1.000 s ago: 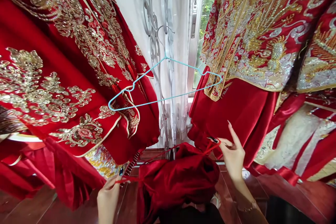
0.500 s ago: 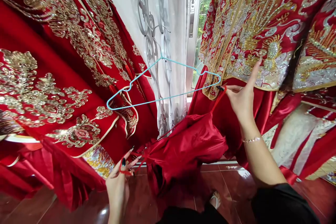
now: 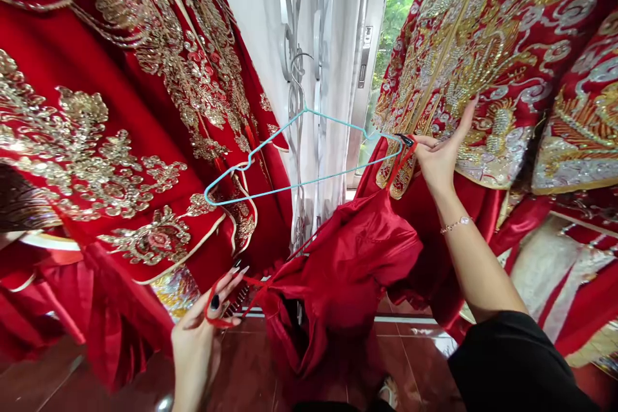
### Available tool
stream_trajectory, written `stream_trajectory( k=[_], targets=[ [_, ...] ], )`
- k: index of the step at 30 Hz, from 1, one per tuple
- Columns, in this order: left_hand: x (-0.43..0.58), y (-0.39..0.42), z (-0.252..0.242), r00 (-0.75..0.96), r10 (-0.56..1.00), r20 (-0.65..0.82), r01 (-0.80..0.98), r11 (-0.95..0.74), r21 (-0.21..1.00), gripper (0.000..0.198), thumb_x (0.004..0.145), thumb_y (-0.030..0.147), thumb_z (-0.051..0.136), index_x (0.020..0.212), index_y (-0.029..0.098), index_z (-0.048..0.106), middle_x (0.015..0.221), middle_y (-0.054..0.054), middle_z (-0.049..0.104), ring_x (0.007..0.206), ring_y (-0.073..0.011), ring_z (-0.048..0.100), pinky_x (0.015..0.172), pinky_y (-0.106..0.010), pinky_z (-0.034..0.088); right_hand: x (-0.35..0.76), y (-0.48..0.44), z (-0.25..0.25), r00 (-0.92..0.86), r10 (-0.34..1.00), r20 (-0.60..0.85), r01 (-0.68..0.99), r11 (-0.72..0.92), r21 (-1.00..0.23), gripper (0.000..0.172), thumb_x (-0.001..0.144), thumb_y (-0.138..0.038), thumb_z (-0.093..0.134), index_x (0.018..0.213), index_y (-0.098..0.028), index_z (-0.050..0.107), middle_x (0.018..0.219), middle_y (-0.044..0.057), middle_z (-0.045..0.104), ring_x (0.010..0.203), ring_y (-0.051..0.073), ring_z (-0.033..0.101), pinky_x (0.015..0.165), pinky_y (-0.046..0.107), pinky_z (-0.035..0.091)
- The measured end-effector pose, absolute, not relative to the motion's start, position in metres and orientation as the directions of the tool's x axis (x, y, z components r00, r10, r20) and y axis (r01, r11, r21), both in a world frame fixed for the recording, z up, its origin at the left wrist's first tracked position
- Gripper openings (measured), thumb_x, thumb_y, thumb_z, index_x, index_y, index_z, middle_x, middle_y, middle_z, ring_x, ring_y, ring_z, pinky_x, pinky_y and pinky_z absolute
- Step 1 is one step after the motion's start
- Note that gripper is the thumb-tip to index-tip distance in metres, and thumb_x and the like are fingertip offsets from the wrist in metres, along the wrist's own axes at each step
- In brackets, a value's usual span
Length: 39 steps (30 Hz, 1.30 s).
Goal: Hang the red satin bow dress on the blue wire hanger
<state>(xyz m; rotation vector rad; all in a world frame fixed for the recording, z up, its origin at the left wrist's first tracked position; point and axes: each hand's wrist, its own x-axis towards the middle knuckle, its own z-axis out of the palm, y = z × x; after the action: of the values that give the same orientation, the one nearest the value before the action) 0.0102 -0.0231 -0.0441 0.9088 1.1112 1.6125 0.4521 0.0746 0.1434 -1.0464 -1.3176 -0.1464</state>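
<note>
A light blue wire hanger hangs in the middle with its metal hook up; what its hook rests on I cannot tell. My right hand pinches a thin red strap at the hanger's right end, thumb pointing up. That strap runs down to a red satin dress, which droops below the hanger. To the lower left, my left hand holds the dress's other red strap, looped around its fingers and pulled away from the dress. The hanger's left end is apart from this strap.
Red gowns with gold beading hang at the left. An embroidered red jacket and more garments hang at the right. Behind are a white curtain, grey scrollwork and a window frame. The floor has dark red tiles.
My left hand has moved left and down with its strap loop, drawing the strap out. The right hand has risen slightly, with its strap now around the hanger's right end.
</note>
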Motion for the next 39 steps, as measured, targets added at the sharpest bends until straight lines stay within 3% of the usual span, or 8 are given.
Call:
stream_trajectory(
  k=[6,14,17,20,23,28,34,39],
  targets=[
    [0.013,-0.023,-0.036,-0.294,0.954,0.06,-0.292,-0.149,0.945,0.052,0.061,0.038,0.091,0.105,0.014,0.079,0.127,-0.019,0.071,0.121,-0.0423,0.065,0.057,-0.026,0.065,0.422,0.085,0.143,0.213,0.474,0.855,0.67,0.566,-0.481,0.09,0.087,-0.035,0.059,0.158,-0.043,0.003,0.155,0.006,0.04,0.096,0.014,0.068,0.103,0.045,0.051],
    [0.009,-0.019,-0.026,-0.355,0.93,0.092,-0.249,-0.189,0.95,0.053,0.065,0.048,0.089,0.103,0.013,0.078,0.122,-0.018,0.073,0.117,-0.0392,0.069,0.048,-0.021,0.06,0.413,0.097,0.141,-0.079,0.785,0.614,0.448,0.579,-0.682,0.083,0.078,-0.045,0.072,0.146,-0.034,0.025,0.123,0.009,0.061,0.101,0.021,0.068,0.088,0.039,0.057],
    [0.008,-0.009,-0.028,-0.286,0.955,0.081,-0.21,-0.145,0.967,0.054,0.062,0.05,0.089,0.1,0.012,0.079,0.118,-0.019,0.075,0.107,-0.0365,0.073,0.047,-0.02,0.059,0.404,0.096,0.133,-0.286,0.842,0.457,0.425,0.539,-0.727,0.076,0.076,-0.047,0.073,0.14,-0.031,0.034,0.128,0.011,0.059,0.105,0.022,0.067,0.085,0.038,0.056],
    [0.009,0.0,-0.023,-0.223,0.971,0.082,-0.189,-0.125,0.974,0.054,0.064,0.049,0.089,0.102,0.012,0.08,0.117,-0.019,0.075,0.096,-0.0328,0.077,0.049,-0.021,0.059,0.375,0.103,0.117,-0.321,0.82,0.475,0.553,0.569,-0.608,0.075,0.079,-0.045,0.072,0.142,-0.027,0.036,0.121,0.011,0.061,0.101,0.021,0.064,0.087,0.038,0.054],
    [0.008,0.006,-0.01,-0.233,0.961,0.147,-0.168,-0.189,0.968,0.052,0.064,0.046,0.089,0.103,0.013,0.08,0.118,-0.019,0.075,0.098,-0.0342,0.076,0.049,-0.022,0.058,0.343,0.115,0.095,-0.148,0.784,0.603,0.765,0.477,-0.433,0.063,0.088,-0.036,0.061,0.144,-0.021,0.036,0.099,0.006,0.064,0.084,0.02,0.061,0.081,0.036,0.051],
    [-0.004,0.017,0.015,-0.21,0.956,0.202,-0.063,-0.22,0.974,0.055,0.065,0.049,0.087,0.106,0.012,0.079,0.117,-0.02,0.075,0.1,-0.0362,0.075,0.047,-0.022,0.057,0.339,0.12,0.079,-0.109,0.715,0.69,0.96,0.255,-0.112,0.028,0.097,-0.024,0.039,0.112,-0.019,0.063,0.101,0.012,0.065,0.088,0.023,0.059,0.064,0.028,0.038],
    [-0.008,0.044,0.053,-0.197,0.94,0.277,-0.088,-0.299,0.95,0.061,0.063,0.054,0.087,0.102,0.008,0.078,0.116,-0.022,0.075,0.111,-0.0396,0.071,0.051,-0.024,0.06,0.389,0.116,0.104,-0.135,0.75,0.648,0.989,0.06,0.136,0.035,0.096,-0.016,0.04,0.115,-0.021,0.069,0.099,0.012,0.065,0.086,0.02,0.051,0.06,0.029,0.023],
    [0.001,0.063,0.089,-0.129,0.917,0.378,-0.108,-0.392,0.913,0.059,0.069,0.056,0.083,0.103,0.008,0.077,0.121,-0.022,0.073,0.114,-0.0372,0.071,0.048,-0.02,0.059,0.421,0.103,0.126,0.025,0.741,0.671,0.984,-0.135,0.112,0.047,0.103,-0.023,0.029,0.135,-0.02,0.064,0.085,0.013,0.063,0.059,0.014,0.025,0.059,0.033,0.017]
  ],
)
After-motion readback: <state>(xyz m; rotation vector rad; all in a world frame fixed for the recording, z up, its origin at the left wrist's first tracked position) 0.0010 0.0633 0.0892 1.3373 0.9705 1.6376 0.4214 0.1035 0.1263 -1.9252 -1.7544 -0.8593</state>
